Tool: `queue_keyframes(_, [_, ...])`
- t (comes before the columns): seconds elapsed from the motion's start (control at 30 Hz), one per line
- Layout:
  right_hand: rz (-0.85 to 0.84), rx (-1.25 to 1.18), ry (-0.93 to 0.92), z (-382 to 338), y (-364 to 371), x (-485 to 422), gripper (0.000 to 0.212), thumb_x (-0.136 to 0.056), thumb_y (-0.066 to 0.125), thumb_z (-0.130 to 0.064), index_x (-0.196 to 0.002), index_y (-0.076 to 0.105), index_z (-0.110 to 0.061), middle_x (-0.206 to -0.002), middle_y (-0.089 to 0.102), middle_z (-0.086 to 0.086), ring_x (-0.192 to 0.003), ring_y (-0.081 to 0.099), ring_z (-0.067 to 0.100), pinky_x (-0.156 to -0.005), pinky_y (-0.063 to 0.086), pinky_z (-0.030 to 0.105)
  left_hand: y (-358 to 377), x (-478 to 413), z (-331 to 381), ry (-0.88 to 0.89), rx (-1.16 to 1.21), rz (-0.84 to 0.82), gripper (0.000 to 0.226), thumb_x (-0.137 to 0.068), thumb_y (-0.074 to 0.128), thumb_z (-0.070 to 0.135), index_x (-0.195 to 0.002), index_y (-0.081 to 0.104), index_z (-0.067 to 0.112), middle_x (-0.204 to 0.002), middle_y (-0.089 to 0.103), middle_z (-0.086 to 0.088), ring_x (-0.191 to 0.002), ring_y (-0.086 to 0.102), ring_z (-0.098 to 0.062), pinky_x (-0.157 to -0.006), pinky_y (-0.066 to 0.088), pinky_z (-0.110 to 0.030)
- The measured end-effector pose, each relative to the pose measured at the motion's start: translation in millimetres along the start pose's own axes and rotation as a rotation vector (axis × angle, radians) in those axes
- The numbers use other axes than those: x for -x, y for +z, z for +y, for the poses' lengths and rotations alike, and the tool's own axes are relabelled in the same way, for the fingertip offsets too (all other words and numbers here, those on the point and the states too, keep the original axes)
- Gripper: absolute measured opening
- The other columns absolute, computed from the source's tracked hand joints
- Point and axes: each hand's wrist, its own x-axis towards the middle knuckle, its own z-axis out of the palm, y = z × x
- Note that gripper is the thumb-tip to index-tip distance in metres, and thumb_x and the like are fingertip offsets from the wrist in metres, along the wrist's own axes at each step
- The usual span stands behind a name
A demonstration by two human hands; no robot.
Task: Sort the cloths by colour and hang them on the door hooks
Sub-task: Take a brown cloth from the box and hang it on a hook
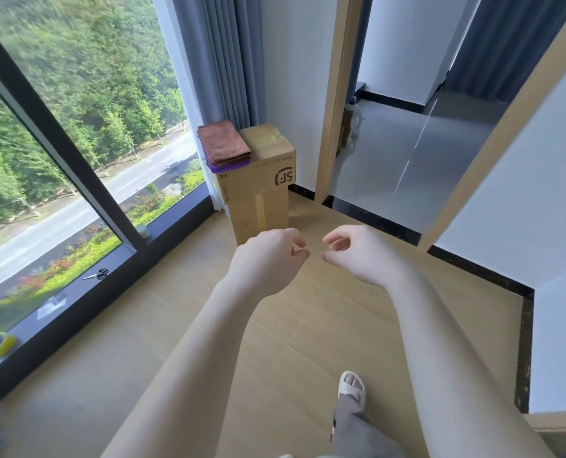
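Hovering: left hand, right hand empty | 1 cloth stack | 1 box

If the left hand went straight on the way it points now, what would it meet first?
Most likely the front of the cardboard box, below the stacked cloths on its top. The left hand holds nothing and no object shows in between, though depth is hard to judge.

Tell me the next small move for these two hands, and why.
Probably reach forward and take the folded brown cloth from the top of the stack on the tall cardboard box. The left hand and right hand are loosely curled, hold nothing and are short of the box; the brown cloths sit over a purple cloth, not yet sorted.
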Motion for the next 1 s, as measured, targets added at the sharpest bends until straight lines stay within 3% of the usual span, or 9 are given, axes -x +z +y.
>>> queue_keyframes(0.23, [-0.045,0.006,-0.029,9,-26,-77,0.024,-0.092,0.069,-0.036,-0.116,0.066,-0.033,-0.110,0.065,-0.011,-0.086,0.068,0.014,-0.064,0.051,0.027,-7,-66,2,-0.086,-0.031,0.032,0.026,-0.103,0.048,0.044,-0.123,0.062,0.035,-0.118,0.066,0.007,-0.105,0.060,-0.023,-0.087,0.051,-0.034])
queue_keyframes(0.63, [-0.095,0.019,-0.104,27,-108,-214,0.026,-0.093,0.068,-0.035,-0.119,0.067,-0.032,-0.107,0.065,-0.013,-0.088,0.066,0.010,-0.074,0.055,0.029,-14,-204,54,-0.186,-0.013,0.044,0.024,-0.101,0.049,0.043,-0.120,0.062,0.037,-0.116,0.065,0.009,-0.103,0.060,-0.023,-0.088,0.052,-0.037])
queue_keyframes(1.0, [-0.213,0.021,-0.168,5,-108,-293,0.027,-0.096,0.065,-0.038,-0.122,0.066,-0.031,-0.107,0.064,-0.014,-0.090,0.061,0.003,-0.078,0.052,0.029,-28,-265,36,-0.260,-0.047,0.083,0.025,-0.103,0.046,0.043,-0.121,0.062,0.035,-0.117,0.065,0.007,-0.104,0.061,-0.022,-0.086,0.051,-0.035])
